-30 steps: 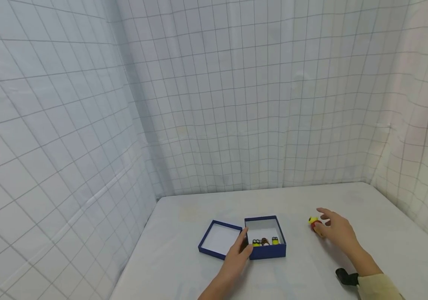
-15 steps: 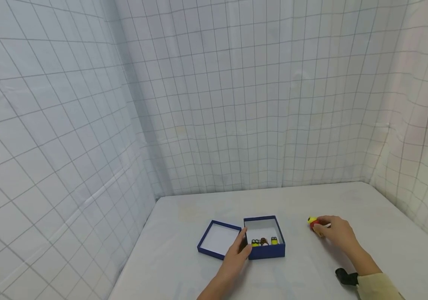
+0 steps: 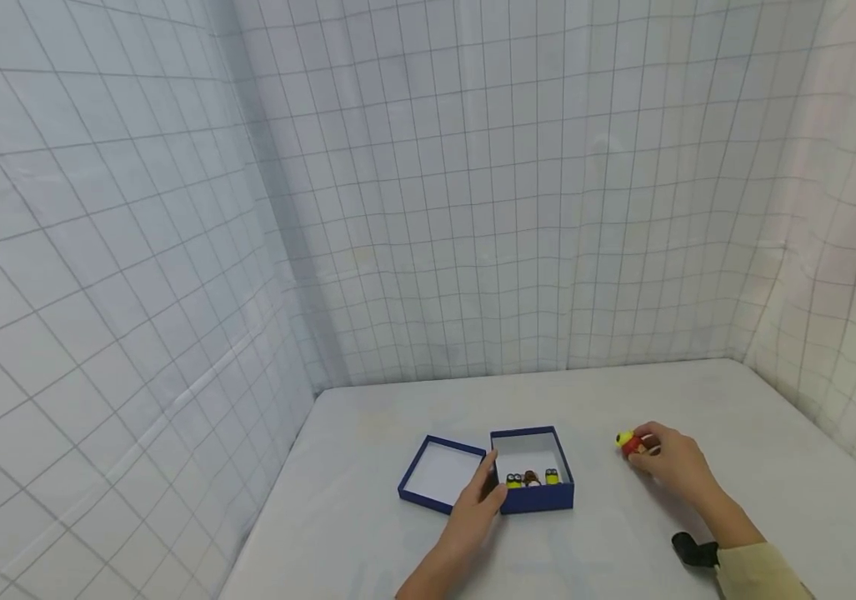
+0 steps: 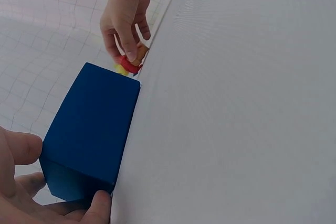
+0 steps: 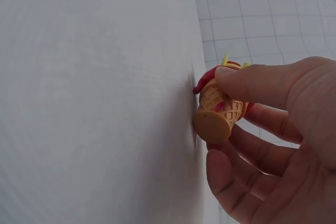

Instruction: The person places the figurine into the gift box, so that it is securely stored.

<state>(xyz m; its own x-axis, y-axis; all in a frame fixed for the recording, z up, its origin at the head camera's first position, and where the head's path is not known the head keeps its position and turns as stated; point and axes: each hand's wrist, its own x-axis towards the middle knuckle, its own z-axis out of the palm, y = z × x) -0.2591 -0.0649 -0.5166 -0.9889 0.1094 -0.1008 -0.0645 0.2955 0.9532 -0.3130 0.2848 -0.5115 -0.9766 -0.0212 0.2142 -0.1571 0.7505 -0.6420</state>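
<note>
On my feed, 2 hands working, both occupied. Right hand (image 3: 675,462): thumb and fingertips drawn together, pinching 1 figurine (image 5: 218,109). Figurine has a yellow head, red middle, tan waffle-cone base; tipped over, head towards the box, base turned to the right wrist camera. It is at, or just above, the table; I cannot tell if it touches.

Left hand (image 3: 473,508): thumb and fingers part-spread, curved round the left end of the blue box (image 3: 536,500), thumb at the near left corner.

Box is topless, pale inside. I count 3 small figures (image 3: 513,481) along its near wall: 2 yellow, 1 brown and white between them. Just left of the box, a blue-rimmed lid (image 3: 443,473), pale inside facing up.

White table (image 3: 367,533): figurine sits between the box and the right edge, lid nearer the left edge. Black device (image 3: 690,552) beside the right cuff, sleeve (image 3: 758,571) pale yellow. Gridded white sheeting (image 3: 428,208) rises beyond the back edge.
</note>
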